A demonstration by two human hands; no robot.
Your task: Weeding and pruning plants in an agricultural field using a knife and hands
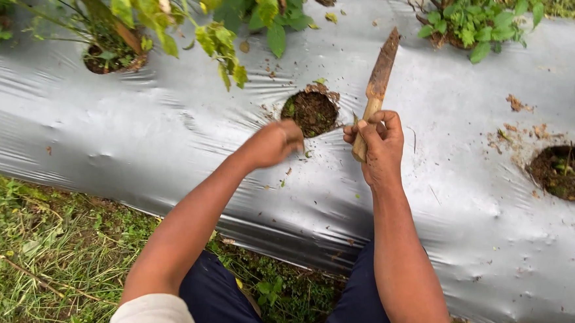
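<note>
The right hand (380, 143) is clamped around the handle of a rusty, soil-caked brown knife (377, 88) pointing up beside the round soil-filled hole (311, 112) in the silver plastic mulch sheet (167, 122), while the left hand (275, 142), fingers curled together, rests at the hole's near-left edge.

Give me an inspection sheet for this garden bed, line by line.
Surface: silver plastic mulch over a raised bed, wrinkled, with planting holes.
Job's things: stick, soil-stained, upright; middle hole, bare soil.
Clutter: soil crumbs and dry leaf bits on the sheet.
Hands: left hand closed beside the middle hole; right hand gripping the stick.
Cables: nothing seen.
Surroundings: leafy plants in far holes, grass in front.
</note>
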